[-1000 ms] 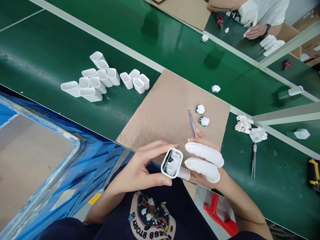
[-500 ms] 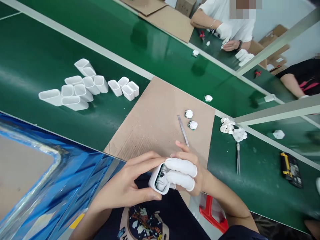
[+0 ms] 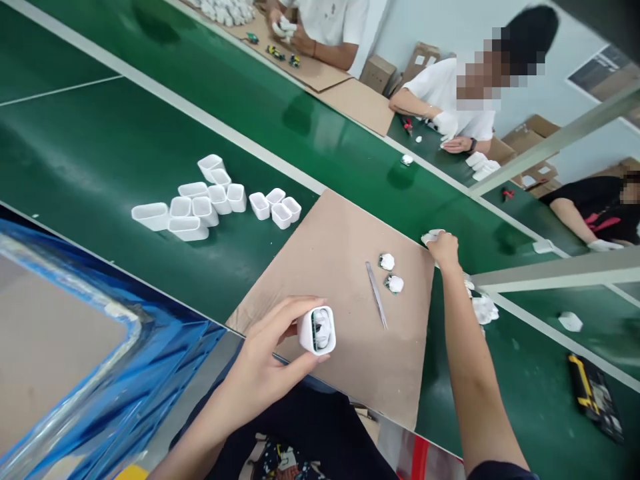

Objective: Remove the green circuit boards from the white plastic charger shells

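My left hand is wrapped round a white plastic housing, its open end facing me. Inside it show a green circuit board edge and a white, lumpy part. My right arm is stretched far forward, and my right hand is at the back edge of the cardboard by the green belt. White finger covers are on its fingertips, which are bent together; whatever they hold is hidden. Metal tweezers lie on the cardboard sheet, beside two small circuit boards with white lumps.
Several empty white housings stand on the green table to the left. White scraps and a yellow-black tool case lie right. A slanted metal post crosses the right side. Co-workers sit across the belt.
My right hand has left the housing and reached forward to the cardboard's far edge. My left hand still holds the housing, now alone. The view has tilted upward.
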The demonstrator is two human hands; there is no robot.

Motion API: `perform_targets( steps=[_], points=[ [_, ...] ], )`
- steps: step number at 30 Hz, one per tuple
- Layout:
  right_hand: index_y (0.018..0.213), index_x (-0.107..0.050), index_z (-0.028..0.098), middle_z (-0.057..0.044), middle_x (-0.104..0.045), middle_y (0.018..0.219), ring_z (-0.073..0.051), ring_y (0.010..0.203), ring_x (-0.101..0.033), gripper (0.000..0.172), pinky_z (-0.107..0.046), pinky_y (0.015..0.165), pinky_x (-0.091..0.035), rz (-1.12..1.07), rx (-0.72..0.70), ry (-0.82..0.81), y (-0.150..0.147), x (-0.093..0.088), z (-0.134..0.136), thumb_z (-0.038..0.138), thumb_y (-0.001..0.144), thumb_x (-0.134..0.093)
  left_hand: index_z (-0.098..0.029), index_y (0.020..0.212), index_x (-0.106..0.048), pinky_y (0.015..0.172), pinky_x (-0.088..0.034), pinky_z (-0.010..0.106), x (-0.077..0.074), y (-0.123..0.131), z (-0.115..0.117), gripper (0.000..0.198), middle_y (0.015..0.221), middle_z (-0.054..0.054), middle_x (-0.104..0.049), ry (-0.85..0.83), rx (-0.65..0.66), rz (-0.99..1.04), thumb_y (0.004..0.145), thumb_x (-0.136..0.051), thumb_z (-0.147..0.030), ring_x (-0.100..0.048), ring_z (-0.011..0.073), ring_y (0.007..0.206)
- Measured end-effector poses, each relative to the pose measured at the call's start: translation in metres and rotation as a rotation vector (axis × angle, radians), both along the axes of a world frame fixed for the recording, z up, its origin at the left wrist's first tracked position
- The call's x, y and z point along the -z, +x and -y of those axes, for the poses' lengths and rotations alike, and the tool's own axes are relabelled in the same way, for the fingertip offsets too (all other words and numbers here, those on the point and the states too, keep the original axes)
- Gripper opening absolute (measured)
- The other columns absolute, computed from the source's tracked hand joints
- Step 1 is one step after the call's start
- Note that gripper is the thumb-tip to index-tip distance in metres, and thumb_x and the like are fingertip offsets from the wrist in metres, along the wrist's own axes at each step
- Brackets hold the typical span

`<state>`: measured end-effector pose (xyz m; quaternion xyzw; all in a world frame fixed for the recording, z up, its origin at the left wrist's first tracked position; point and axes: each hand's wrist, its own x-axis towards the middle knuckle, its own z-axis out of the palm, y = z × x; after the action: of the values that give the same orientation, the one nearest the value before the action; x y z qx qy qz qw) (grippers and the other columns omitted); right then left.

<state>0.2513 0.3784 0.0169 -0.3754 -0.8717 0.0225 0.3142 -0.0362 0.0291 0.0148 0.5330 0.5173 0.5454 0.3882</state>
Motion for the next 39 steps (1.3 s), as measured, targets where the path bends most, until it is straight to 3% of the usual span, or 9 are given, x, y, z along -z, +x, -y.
perform_targets(
  steps=[4,9,12,16,19,22,26,31,39],
  points=[
    [0.111,-0.066,0.017,-0.005,-0.068,0.105,-0.015,0.087,-0.068,0.029,-0.031,0.076,-0.059,0.058,-0.095,-0.077,-0.039,0.011,0.014,0.04,0.105,-0.049,-0.033,0.133,-0.061,0.087,-0.06,0.025,0.001,-0.003,-0.001,0.052,0.126,0.007,-0.067,-0.022,-0.009,0.064,0.085,-0.076,-0.02,-0.068,0.0209,0.11],
    [0.114,-0.067,0.02,-0.008,-0.072,0.108,-0.023,0.102,-0.067,0.021,-0.041,0.088,-0.058,0.198,-0.389,-0.21,-0.124,0.028,0.097,0.026,0.096,-0.061,-0.039,0.134,-0.058,0.096,-0.057,0.023,0.001,-0.004,0.002,0.06,0.129,0.002,-0.067,-0.053,-0.024,0.197,0.082,-0.079,-0.018,-0.068,0.0183,0.113],
    [0.106,-0.069,0.021,-0.01,-0.072,0.118,-0.029,0.109,-0.067,0.017,-0.046,0.09,-0.059,0.286,-0.556,-0.281,-0.151,0.031,0.141,0.024,0.088,-0.071,-0.039,0.133,-0.06,0.094,-0.056,0.022,0.0,-0.005,0.004,0.06,0.128,0.001,-0.067,-0.039,-0.01,0.237,0.081,-0.081,-0.018,-0.068,0.0183,0.112],
    [0.127,-0.061,0.02,-0.016,-0.059,0.141,-0.03,0.128,-0.06,0.038,-0.051,0.1,-0.056,0.234,-0.575,-0.326,-0.143,0.003,0.172,0.03,0.092,-0.071,-0.038,0.134,-0.061,0.089,-0.058,0.023,-0.001,-0.006,0.007,0.059,0.127,0.003,-0.067,-0.047,0.023,0.273,0.081,-0.08,-0.02,-0.069,0.0185,0.107],
    [0.124,-0.061,0.027,-0.008,-0.066,0.13,-0.023,0.119,-0.065,0.025,-0.046,0.101,-0.056,-0.024,-0.531,-0.275,-0.124,-0.035,0.203,0.029,0.099,-0.061,-0.035,0.136,-0.06,0.086,-0.059,0.022,-0.002,-0.005,0.011,0.058,0.125,0.004,-0.067,-0.026,0.0,0.226,0.083,-0.079,-0.018,-0.068,0.0188,0.108],
    [0.124,-0.061,0.022,-0.011,-0.068,0.122,-0.026,0.11,-0.068,0.033,-0.044,0.094,-0.06,-0.109,-0.552,-0.157,-0.112,-0.06,0.241,0.037,0.095,-0.066,-0.031,0.135,-0.061,0.086,-0.058,0.022,-0.004,0.0,0.015,0.058,0.124,0.006,-0.068,0.038,-0.054,0.122,0.082,-0.079,-0.016,-0.066,0.0195,0.112],
    [0.123,-0.061,0.013,-0.014,-0.069,0.112,-0.028,0.107,-0.068,0.046,-0.044,0.091,-0.062,-0.094,-0.522,-0.031,-0.107,-0.06,0.273,0.035,0.086,-0.077,-0.027,0.136,-0.06,0.089,-0.059,0.024,-0.007,0.01,0.02,0.06,0.124,0.007,-0.069,0.135,-0.102,-0.018,0.08,-0.079,-0.012,-0.067,0.0198,0.112],
    [0.115,-0.063,0.004,-0.016,-0.068,0.108,-0.027,0.106,-0.068,0.043,-0.041,0.093,-0.063,-0.136,-0.532,0.007,-0.106,-0.057,0.28,0.027,0.083,-0.08,-0.018,0.136,-0.06,0.095,-0.059,0.027,-0.01,0.02,0.026,0.057,0.123,0.01,-0.07,0.268,-0.155,-0.131,0.082,-0.077,-0.01,-0.067,0.0198,0.113],
    [0.118,-0.063,0.011,-0.015,-0.069,0.107,-0.027,0.103,-0.069,0.034,-0.041,0.086,-0.065,-0.143,-0.521,0.014,-0.101,-0.063,0.285,0.024,0.088,-0.073,-0.017,0.135,-0.061,0.094,-0.059,0.028,-0.017,0.028,0.028,0.059,0.122,0.011,-0.07,0.293,-0.183,-0.147,0.08,-0.079,-0.008,-0.067,0.0201,0.11]
  ],
)
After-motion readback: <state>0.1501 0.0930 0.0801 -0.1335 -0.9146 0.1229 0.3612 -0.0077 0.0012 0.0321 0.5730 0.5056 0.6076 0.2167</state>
